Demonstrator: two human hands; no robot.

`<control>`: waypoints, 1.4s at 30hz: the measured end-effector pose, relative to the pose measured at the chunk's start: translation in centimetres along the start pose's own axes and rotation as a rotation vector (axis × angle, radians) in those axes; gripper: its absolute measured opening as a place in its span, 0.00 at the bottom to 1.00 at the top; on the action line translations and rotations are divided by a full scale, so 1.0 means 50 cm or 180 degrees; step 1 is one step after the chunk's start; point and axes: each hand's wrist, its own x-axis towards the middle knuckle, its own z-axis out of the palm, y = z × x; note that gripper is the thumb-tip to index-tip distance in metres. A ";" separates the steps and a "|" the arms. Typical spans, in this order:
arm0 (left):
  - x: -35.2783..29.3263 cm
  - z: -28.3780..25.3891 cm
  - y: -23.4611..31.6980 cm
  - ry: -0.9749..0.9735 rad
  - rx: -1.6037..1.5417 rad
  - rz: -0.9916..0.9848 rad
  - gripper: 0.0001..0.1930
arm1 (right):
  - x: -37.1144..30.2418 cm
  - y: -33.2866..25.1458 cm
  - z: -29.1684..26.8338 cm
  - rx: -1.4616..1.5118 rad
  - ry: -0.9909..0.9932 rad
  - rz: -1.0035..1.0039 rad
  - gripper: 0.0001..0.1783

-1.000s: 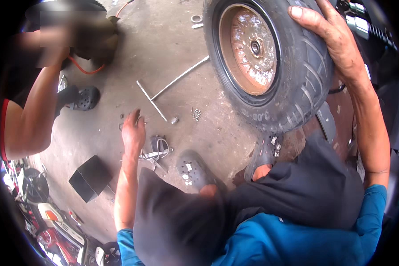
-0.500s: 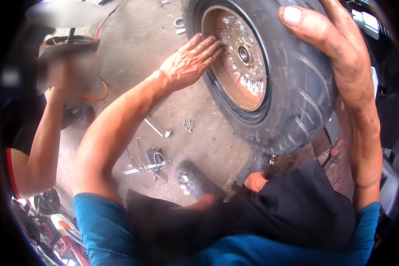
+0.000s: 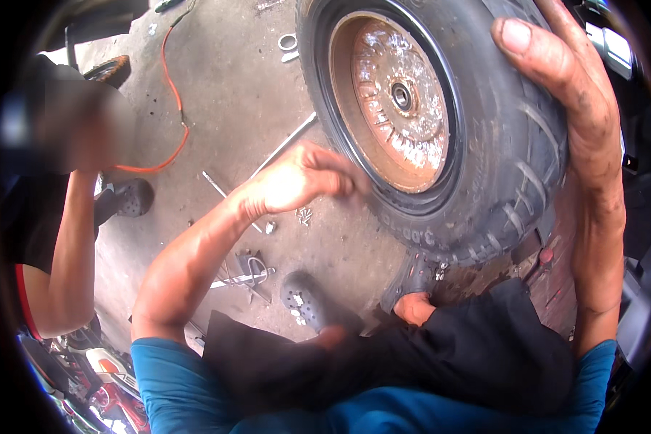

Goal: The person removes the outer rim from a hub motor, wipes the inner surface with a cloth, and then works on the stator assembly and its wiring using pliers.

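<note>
A wheel with a black, chunky-treaded tyre (image 3: 488,145) stands tilted before me, its rusty brown rim (image 3: 394,152) and hub facing left. My right hand (image 3: 568,79) holds the tyre at its right side, the thumb along the tread and the other fingers partly cut off by the frame's top. Beside the tyre's lower left sidewall is my left hand (image 3: 307,181), its fingers bent and their tips smeared by motion. Whether those tips touch the rubber or hold anything I cannot make out.
Another person's arm (image 3: 76,239) comes in at the left. An orange hose (image 3: 168,72) runs over the concrete floor. Long metal bars (image 3: 286,145), small bolts (image 3: 304,216), metal rings (image 3: 288,45) and a tool pile (image 3: 249,273) lie around. Parked motorbikes (image 3: 101,383) stand lower left.
My left hand has come off the rim and moved down toward the lower sidewall, its flat fingers now bent. The wheel has shifted slightly right with my right hand. The other person has moved.
</note>
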 end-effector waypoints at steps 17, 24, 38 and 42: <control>0.029 -0.009 -0.027 0.1252 0.2086 0.0440 0.31 | -0.020 -0.018 -0.032 0.0508 -0.0792 -0.0072 0.47; 0.009 0.032 -0.023 0.0410 0.0863 0.0856 0.29 | -0.013 -0.012 -0.030 0.0259 -0.0624 -0.0107 0.48; -0.002 -0.024 0.015 0.1157 0.0239 0.0486 0.23 | -0.025 -0.030 -0.018 0.0401 -0.0497 0.0155 0.49; 0.048 0.049 -0.075 0.1335 0.3842 0.1027 0.29 | -0.022 -0.037 -0.003 0.0439 -0.0487 0.0205 0.49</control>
